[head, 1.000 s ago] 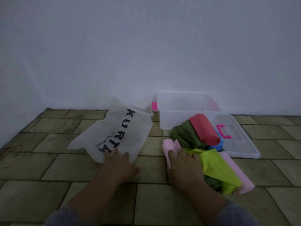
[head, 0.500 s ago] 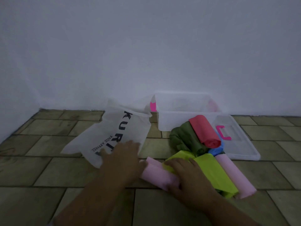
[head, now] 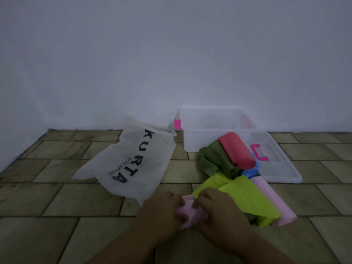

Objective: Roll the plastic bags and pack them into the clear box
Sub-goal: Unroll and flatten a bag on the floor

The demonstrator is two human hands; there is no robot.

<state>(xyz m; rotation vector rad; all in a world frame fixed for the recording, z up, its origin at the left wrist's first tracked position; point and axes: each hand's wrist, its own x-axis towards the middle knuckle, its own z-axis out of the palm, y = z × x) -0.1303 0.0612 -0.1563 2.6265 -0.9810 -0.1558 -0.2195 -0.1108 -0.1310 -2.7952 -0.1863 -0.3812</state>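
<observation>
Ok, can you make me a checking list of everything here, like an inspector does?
Surface: tiled floor, with bags lying on it.
Job's things: pink roll held in both hands; lime bag, olive bag, red roll, blue bag and other pink roll piled in front of the box; white bag flat, unrolled; box open by the wall, no bags seen inside; lid on the floor beside it.
Clutter: nothing seen.
Hands: left hand and right hand both grip the pink roll.
Cables: nothing seen.
Surroundings: plain wall behind.
</observation>
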